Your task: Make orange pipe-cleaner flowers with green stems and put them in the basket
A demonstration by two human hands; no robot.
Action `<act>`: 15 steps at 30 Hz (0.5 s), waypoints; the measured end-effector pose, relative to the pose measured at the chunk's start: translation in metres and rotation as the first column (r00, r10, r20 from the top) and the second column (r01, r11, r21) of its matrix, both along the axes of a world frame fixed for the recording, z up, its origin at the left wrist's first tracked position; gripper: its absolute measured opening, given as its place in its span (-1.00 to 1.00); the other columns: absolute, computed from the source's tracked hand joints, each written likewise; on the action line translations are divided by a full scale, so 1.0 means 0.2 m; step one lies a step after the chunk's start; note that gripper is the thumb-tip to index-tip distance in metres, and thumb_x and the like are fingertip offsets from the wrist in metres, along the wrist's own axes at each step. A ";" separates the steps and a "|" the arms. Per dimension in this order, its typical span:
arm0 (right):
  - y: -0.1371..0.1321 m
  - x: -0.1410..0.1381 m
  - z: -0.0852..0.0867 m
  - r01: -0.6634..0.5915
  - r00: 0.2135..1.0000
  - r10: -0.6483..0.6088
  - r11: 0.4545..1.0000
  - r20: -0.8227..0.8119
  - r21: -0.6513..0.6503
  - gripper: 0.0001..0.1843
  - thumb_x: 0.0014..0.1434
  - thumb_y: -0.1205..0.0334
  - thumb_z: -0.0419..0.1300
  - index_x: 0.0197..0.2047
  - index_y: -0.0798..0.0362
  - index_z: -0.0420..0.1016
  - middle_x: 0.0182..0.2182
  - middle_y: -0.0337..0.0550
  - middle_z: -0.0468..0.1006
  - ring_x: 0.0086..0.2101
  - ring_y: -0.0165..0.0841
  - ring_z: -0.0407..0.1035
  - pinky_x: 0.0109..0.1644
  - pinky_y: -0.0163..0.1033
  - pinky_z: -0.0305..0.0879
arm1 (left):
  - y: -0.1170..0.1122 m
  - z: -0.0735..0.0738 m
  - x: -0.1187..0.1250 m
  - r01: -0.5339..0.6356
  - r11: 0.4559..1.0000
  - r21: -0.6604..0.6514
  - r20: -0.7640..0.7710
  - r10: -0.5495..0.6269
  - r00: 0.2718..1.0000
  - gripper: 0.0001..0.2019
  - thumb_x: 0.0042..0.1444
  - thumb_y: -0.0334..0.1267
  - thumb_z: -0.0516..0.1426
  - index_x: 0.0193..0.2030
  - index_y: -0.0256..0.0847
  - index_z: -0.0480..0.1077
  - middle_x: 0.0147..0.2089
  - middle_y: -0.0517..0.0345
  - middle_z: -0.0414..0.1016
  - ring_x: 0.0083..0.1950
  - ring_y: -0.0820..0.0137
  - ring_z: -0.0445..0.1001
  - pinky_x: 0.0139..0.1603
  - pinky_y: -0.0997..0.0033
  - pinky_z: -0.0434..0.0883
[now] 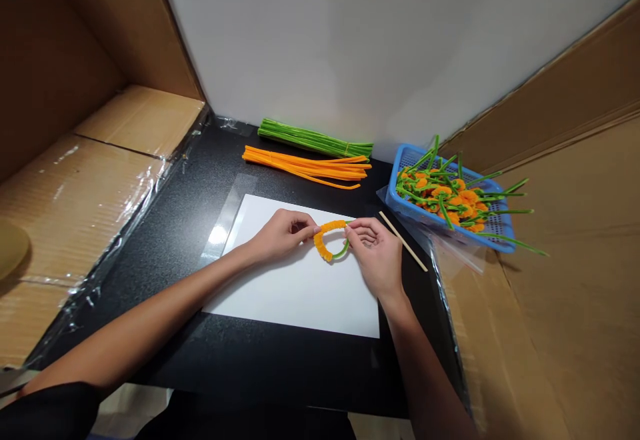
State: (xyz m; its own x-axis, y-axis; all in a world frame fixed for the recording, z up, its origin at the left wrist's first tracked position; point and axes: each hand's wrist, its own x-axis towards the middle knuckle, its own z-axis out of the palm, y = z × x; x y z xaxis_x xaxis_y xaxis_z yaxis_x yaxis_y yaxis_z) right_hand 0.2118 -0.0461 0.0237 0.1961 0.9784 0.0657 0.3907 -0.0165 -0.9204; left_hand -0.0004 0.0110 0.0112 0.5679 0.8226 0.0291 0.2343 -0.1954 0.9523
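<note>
Over white paper [295, 293], fingers [304, 224] pinch a pipe-cleaner loop [319, 243].

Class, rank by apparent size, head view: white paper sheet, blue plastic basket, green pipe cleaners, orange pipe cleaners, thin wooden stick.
White paper sheet; blue plastic basket; green pipe cleaners and orange pipe cleaners, too alike; thin wooden stick.

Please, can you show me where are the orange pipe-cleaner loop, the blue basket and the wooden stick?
Orange pipe-cleaner loop [318, 243]: head view, on its orange left side.
Blue plastic basket [406, 205]: head view, on its front wall.
Wooden stick [403, 241]: head view, on its middle.
</note>
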 end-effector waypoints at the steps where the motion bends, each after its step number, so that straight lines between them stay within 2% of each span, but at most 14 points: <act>1: 0.00 0.01 0.00 -0.026 1.000 0.026 1.000 -0.018 -0.007 -0.72 0.22 0.13 0.25 -0.02 0.05 0.50 -0.40 -0.20 0.59 -0.38 -0.34 0.53 -0.27 -0.26 0.45 | 0.00 0.00 0.00 -0.013 1.000 0.023 -0.005 0.014 1.000 -0.68 0.25 -0.09 0.12 -0.36 -0.28 0.54 -0.49 0.20 0.48 -0.50 0.51 0.32 -0.48 0.53 0.21; 3: 0.01 0.04 0.00 -0.101 0.995 0.101 0.995 -0.004 -0.028 -0.64 0.29 0.13 0.16 0.12 0.03 0.44 -0.33 -0.16 0.63 -0.35 -0.32 0.55 -0.23 -0.22 0.47 | -0.02 0.00 0.00 -0.018 0.997 0.074 -0.018 0.020 1.000 -0.69 0.25 -0.10 0.12 -0.35 -0.28 0.54 -0.51 0.23 0.44 -0.51 0.53 0.28 -0.48 0.54 0.19; 4: 0.02 0.05 0.00 -0.139 0.989 0.140 0.990 0.047 -0.033 -0.66 0.30 0.14 0.14 0.11 0.03 0.47 -0.30 -0.14 0.64 -0.33 -0.31 0.56 -0.20 -0.21 0.48 | -0.02 0.00 0.01 -0.015 0.995 0.104 -0.025 0.017 1.000 -0.69 0.26 -0.10 0.12 -0.35 -0.28 0.53 -0.51 0.23 0.43 -0.51 0.54 0.27 -0.48 0.54 0.18; 7: 0.02 0.07 0.02 -0.214 0.929 0.205 0.977 0.310 -0.004 -0.80 0.28 0.20 0.15 -0.14 0.03 0.60 -0.27 -0.10 0.67 -0.29 -0.27 0.56 -0.16 -0.21 0.44 | -0.03 0.00 0.00 -0.018 0.970 0.241 -0.062 0.034 0.997 -0.70 0.30 -0.14 0.09 -0.36 -0.28 0.49 -0.48 0.24 0.41 -0.50 0.54 0.26 -0.45 0.53 0.17; 11: 0.02 0.13 0.04 -0.196 0.829 0.113 0.976 0.548 0.095 -0.80 0.28 0.25 0.12 -0.24 0.04 0.59 -0.36 -0.11 0.66 -0.36 -0.28 0.53 -0.24 -0.24 0.37 | 0.05 0.02 -0.07 0.034 0.863 0.504 -0.174 0.063 0.983 -0.75 0.31 -0.23 0.05 -0.37 -0.28 0.41 -0.44 0.20 0.37 -0.45 0.50 0.28 -0.41 0.50 0.16; 13: 0.03 0.17 0.05 -0.138 0.804 0.041 0.983 0.593 0.120 -0.80 0.26 0.26 0.13 -0.27 0.06 0.59 -0.43 -0.12 0.64 -0.43 -0.29 0.51 -0.30 -0.25 0.33 | 0.13 0.03 -0.15 -0.013 0.827 0.562 -0.180 0.138 0.974 -0.76 0.29 -0.25 0.06 -0.38 -0.28 0.39 -0.43 0.19 0.37 -0.43 0.49 0.29 -0.40 0.49 0.17; 15: 0.04 0.22 0.05 -0.089 0.795 -0.007 0.988 0.606 0.128 -0.82 0.24 0.26 0.14 -0.29 0.06 0.58 -0.48 -0.15 0.62 -0.49 -0.31 0.48 -0.35 -0.26 0.29 | 0.21 0.02 -0.23 -0.087 0.818 0.568 -0.184 0.230 0.956 -0.75 0.27 -0.22 0.08 -0.41 -0.28 0.39 -0.44 0.19 0.37 -0.43 0.49 0.29 -0.39 0.49 0.17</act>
